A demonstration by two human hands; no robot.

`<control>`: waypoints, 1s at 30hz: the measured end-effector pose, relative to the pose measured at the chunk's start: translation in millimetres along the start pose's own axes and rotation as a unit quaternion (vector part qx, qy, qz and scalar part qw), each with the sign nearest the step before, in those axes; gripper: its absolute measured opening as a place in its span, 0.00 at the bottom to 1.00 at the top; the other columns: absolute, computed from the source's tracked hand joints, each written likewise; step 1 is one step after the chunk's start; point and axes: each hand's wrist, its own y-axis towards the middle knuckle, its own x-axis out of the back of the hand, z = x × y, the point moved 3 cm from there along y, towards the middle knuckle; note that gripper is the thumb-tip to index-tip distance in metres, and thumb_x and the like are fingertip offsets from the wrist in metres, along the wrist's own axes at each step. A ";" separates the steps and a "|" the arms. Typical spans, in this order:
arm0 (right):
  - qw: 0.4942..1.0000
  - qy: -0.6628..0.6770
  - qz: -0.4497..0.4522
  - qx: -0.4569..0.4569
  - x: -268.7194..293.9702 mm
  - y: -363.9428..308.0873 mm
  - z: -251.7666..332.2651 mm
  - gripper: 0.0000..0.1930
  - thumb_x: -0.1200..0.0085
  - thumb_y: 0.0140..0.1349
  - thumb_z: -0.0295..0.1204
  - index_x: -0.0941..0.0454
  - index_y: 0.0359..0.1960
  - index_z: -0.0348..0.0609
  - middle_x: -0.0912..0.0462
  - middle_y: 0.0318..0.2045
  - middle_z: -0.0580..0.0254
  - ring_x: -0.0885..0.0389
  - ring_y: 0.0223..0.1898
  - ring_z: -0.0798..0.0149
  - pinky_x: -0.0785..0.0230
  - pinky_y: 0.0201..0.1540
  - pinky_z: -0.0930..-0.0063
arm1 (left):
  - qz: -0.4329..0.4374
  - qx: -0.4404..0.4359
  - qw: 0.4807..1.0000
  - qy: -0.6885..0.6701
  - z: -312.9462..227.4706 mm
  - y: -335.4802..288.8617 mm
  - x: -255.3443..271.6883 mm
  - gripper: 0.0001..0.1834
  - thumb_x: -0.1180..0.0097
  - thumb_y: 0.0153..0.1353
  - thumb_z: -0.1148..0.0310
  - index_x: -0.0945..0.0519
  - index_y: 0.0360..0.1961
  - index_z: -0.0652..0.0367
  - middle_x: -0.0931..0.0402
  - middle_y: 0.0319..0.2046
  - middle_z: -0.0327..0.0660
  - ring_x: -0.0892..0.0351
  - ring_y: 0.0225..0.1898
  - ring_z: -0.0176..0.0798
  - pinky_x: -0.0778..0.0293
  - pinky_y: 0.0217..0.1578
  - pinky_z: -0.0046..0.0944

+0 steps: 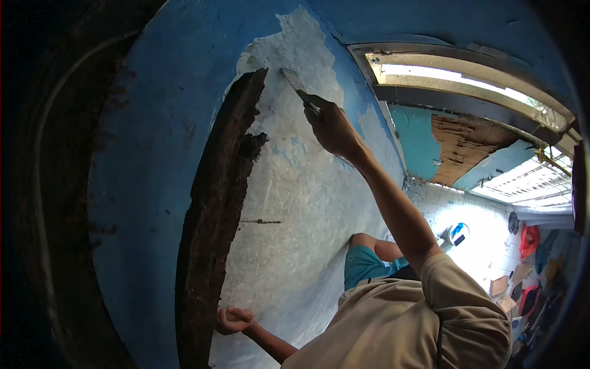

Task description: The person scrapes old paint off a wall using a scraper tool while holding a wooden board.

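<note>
My right hand (pixel 332 128) grips a scraper (pixel 294 80), its flat metal blade against the bare, pale patch of wall (pixel 307 184) near the top. Flaked blue paint (pixel 147 203) borders that patch with ragged edges. A long, dark brown, rough strip that looks like worn timber (pixel 212 215) runs down the patch's left side. Low on the left, beside this strip, is my left hand (pixel 234 320). Its fingers curl in loosely, and no object shows in them. Whether it touches the strip I cannot tell.
A slatted opening (pixel 467 71) and a teal panel with peeled brown wood (pixel 467 144) are at the upper right. On the tiled floor (pixel 485 240) lie a round white container (pixel 458 234), a red plastic bag (pixel 529 240) and scattered clutter. A dark curved edge fills the far left.
</note>
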 end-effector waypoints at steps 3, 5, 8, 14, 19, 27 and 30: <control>0.998 0.022 0.057 -0.028 -13.4 -35.7 -0.4 0.20 0.59 0.70 0.30 0.32 0.63 0.44 0.18 0.34 0.39 0.18 0.30 0.55 0.27 0.34 0.61 | -0.006 0.003 1.000 -0.017 3.9 1.3 9.0 0.08 0.49 0.61 0.69 0.26 0.35 0.65 0.25 0.31 0.50 0.25 0.30 0.52 0.30 0.33 0.47; 0.999 0.031 0.032 0.028 -27.9 -43.5 -12.1 0.21 0.61 0.70 0.30 0.33 0.64 0.45 0.23 0.51 0.36 0.24 0.54 0.44 0.32 0.57 0.57 | -0.007 0.008 1.000 -0.009 -1.5 5.8 8.5 0.09 0.49 0.60 0.69 0.25 0.35 0.65 0.25 0.31 0.50 0.26 0.29 0.54 0.30 0.32 0.48; 1.000 0.001 0.008 -0.022 -5.7 -31.9 -8.2 0.21 0.60 0.69 0.30 0.32 0.63 0.46 0.23 0.51 0.38 0.21 0.52 0.44 0.30 0.54 0.57 | -0.015 -0.002 0.999 -0.036 0.5 1.9 3.8 0.09 0.48 0.60 0.68 0.25 0.35 0.65 0.25 0.30 0.49 0.25 0.29 0.53 0.30 0.31 0.48; 0.999 -0.005 0.026 -0.048 -10.3 -38.2 -16.2 0.21 0.57 0.69 0.31 0.31 0.63 0.49 0.18 0.45 0.41 0.16 0.42 0.47 0.27 0.44 0.60 | -0.013 0.016 1.000 -0.015 7.0 -2.1 3.9 0.08 0.48 0.60 0.68 0.25 0.35 0.62 0.24 0.31 0.47 0.26 0.30 0.52 0.30 0.33 0.47; 0.995 0.057 0.064 -0.050 -46.8 -108.1 -49.5 0.21 0.55 0.67 0.29 0.32 0.63 0.47 0.20 0.48 0.40 0.20 0.48 0.40 0.29 0.51 0.59 | -0.005 0.027 1.000 -0.001 6.4 -2.3 4.6 0.08 0.48 0.60 0.67 0.25 0.36 0.61 0.25 0.31 0.46 0.27 0.30 0.51 0.30 0.34 0.47; 0.997 0.025 0.032 -0.065 -47.1 -118.2 -46.4 0.21 0.53 0.65 0.26 0.30 0.61 0.47 0.24 0.24 0.36 0.22 0.24 0.43 0.33 0.31 0.56 | -0.001 0.005 1.000 -0.028 4.7 -1.3 4.9 0.08 0.50 0.61 0.67 0.27 0.37 0.61 0.26 0.30 0.45 0.26 0.30 0.49 0.30 0.34 0.46; 0.998 0.046 0.036 -0.026 -66.6 -144.3 -49.8 0.24 0.54 0.64 0.25 0.34 0.64 0.47 0.22 0.29 0.32 0.19 0.36 0.38 0.30 0.36 0.56 | -0.002 0.005 1.000 -0.018 2.2 -1.2 -0.3 0.08 0.50 0.61 0.68 0.27 0.37 0.61 0.26 0.31 0.45 0.26 0.30 0.48 0.29 0.34 0.46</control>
